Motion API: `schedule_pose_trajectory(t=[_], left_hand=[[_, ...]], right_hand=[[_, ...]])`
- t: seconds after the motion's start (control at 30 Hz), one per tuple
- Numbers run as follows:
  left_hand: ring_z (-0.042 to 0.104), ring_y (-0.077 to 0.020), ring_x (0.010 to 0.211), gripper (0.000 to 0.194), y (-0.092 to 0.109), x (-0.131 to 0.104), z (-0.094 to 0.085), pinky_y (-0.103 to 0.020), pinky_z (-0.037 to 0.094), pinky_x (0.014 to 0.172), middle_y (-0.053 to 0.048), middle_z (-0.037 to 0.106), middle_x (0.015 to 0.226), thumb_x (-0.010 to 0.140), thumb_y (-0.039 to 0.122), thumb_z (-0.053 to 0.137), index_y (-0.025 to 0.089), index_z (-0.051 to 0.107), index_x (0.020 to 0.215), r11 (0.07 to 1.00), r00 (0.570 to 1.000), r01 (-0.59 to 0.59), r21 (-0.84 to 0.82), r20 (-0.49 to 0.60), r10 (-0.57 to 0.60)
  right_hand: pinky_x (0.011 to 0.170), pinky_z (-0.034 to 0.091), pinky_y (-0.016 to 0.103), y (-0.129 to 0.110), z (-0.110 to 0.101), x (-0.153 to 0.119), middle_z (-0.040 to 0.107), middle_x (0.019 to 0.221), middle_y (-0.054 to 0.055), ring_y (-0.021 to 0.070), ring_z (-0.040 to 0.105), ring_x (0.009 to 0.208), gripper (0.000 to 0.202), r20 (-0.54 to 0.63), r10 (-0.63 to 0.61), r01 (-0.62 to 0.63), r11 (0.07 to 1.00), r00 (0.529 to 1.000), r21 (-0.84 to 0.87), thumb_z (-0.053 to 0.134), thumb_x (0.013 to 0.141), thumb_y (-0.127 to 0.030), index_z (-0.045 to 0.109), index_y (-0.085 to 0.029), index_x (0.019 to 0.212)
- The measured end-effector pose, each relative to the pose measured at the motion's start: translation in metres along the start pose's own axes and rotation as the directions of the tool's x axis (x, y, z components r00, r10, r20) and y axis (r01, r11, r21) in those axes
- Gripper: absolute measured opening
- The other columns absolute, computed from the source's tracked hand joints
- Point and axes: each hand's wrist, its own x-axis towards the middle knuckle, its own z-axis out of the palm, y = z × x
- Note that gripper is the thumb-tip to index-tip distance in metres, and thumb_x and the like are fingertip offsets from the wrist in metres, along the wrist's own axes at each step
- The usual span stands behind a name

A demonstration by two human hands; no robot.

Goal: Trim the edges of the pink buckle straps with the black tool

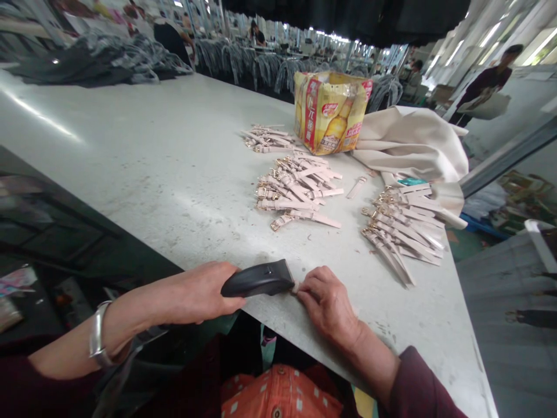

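Note:
My left hand [213,290] is closed around a black hand tool [256,278] shaped like a hair clipper, its head pointing right. At the tool's head, my right hand [324,299] pinches a small beige strap [296,287]; only a short end shows, and the fingers hide the rest. Both hands are low over the table's front edge. Beyond them lies a pile of beige buckle straps [296,188] with gold-coloured buckles. One short strap [357,187] rests apart, right of that pile.
A second heap of buckle straps [402,226] lies at the right, and a smaller bunch [267,138] farther back. A yellow carton [333,116] stands beside beige sheet material [409,142]. Dark garments [100,58] cover the table's far left. A person [489,84] stands beyond, at the right.

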Motion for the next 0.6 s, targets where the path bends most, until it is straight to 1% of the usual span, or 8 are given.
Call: schedule_pose_trajectory(t=[0.07,0.13,0.27,0.43,0.5,0.6], left_hand=[[0.058,-0.0165,0.048,0.026,-0.003,0.0,-0.001,-0.026,0.04,0.043,0.003,0.059,0.061,0.075,0.049,0.06,0.023,0.058,0.081,1.0,1.0,-0.003,0.004,0.008,0.003],[0.059,-0.0169,0.049,0.029,-0.003,-0.001,-0.002,-0.026,0.041,0.043,0.003,0.061,0.063,0.075,0.051,0.06,0.023,0.059,0.083,1.0,1.0,0.003,0.015,0.006,-0.003],[0.062,-0.0185,0.053,0.028,0.0,-0.003,-0.007,-0.027,0.041,0.046,0.0,0.066,0.065,0.077,0.05,0.058,0.022,0.063,0.083,0.996,0.999,-0.028,0.084,-0.013,0.029],[0.068,-0.0216,0.067,0.022,0.003,-0.005,-0.013,-0.029,0.045,0.057,-0.004,0.076,0.075,0.078,0.042,0.058,0.023,0.067,0.079,0.97,0.992,-0.117,0.213,-0.011,0.122],[0.067,-0.0215,0.067,0.021,0.005,-0.005,-0.015,-0.029,0.044,0.059,-0.004,0.076,0.076,0.079,0.042,0.059,0.023,0.069,0.079,0.963,0.991,-0.126,0.239,-0.013,0.133],[0.064,-0.0202,0.062,0.017,0.01,-0.002,-0.019,-0.029,0.041,0.057,-0.003,0.073,0.073,0.076,0.039,0.062,0.024,0.069,0.077,0.959,0.989,-0.14,0.246,-0.013,0.147]], right_hand=[[0.08,0.05,0.036,-0.002,-0.001,0.003,0.069,0.09,0.007,0.0236,0.063,0.088,0.018,0.05,0.033,-0.031,0.999,0.998,-0.024,0.059,0.101,-0.015,0.067,-0.021,0.087],[0.079,0.048,0.035,-0.002,-0.001,0.006,0.068,0.088,0.006,0.0227,0.062,0.085,0.017,0.071,0.092,-0.087,0.994,0.993,-0.063,0.057,0.102,-0.016,0.063,-0.021,0.088],[0.075,0.043,0.033,0.001,0.002,0.014,0.067,0.081,0.003,0.0213,0.061,0.077,0.017,0.071,0.179,-0.168,0.976,0.981,-0.14,0.052,0.103,-0.018,0.059,-0.023,0.088],[0.068,0.037,0.03,0.003,0.009,0.023,0.067,0.074,0.001,0.0199,0.059,0.067,0.015,0.042,0.221,-0.207,0.954,0.974,-0.216,0.048,0.104,-0.018,0.056,-0.024,0.093],[0.067,0.037,0.029,0.004,0.012,0.026,0.067,0.072,0.0,0.0194,0.058,0.064,0.014,0.033,0.235,-0.221,0.948,0.971,-0.227,0.048,0.105,-0.02,0.055,-0.024,0.093],[0.068,0.037,0.029,0.004,0.012,0.027,0.066,0.071,0.0,0.0193,0.059,0.064,0.016,0.022,0.252,-0.243,0.949,0.967,-0.198,0.047,0.106,-0.022,0.054,-0.025,0.093]])
